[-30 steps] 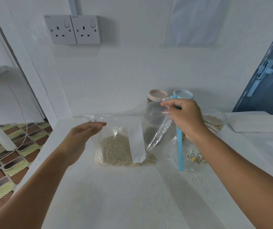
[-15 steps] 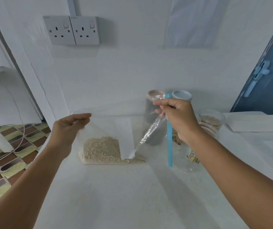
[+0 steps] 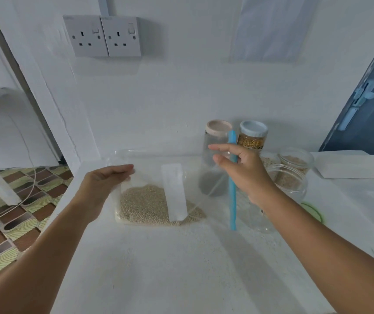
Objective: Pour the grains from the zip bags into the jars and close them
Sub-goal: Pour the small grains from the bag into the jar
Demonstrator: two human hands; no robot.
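The left hand [image 3: 104,184] is pinching the zip bag's [image 3: 156,177] left edge at nine o'clock, while the grains [image 3: 145,205] are lying heaped in its bottom on the surface [image 3: 181,268]. At three o'clock the right hand [image 3: 245,171] is gripping the bag's blue strip [image 3: 233,196]. Behind it the jars [image 3: 217,155] are standing close together. If the slack plastic is sagging during the lift, grains are likely spilling.

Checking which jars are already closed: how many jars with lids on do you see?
2: the beige-lidded jar and the blue-lidded jar, side by side by the wall. The right hand may hide others.
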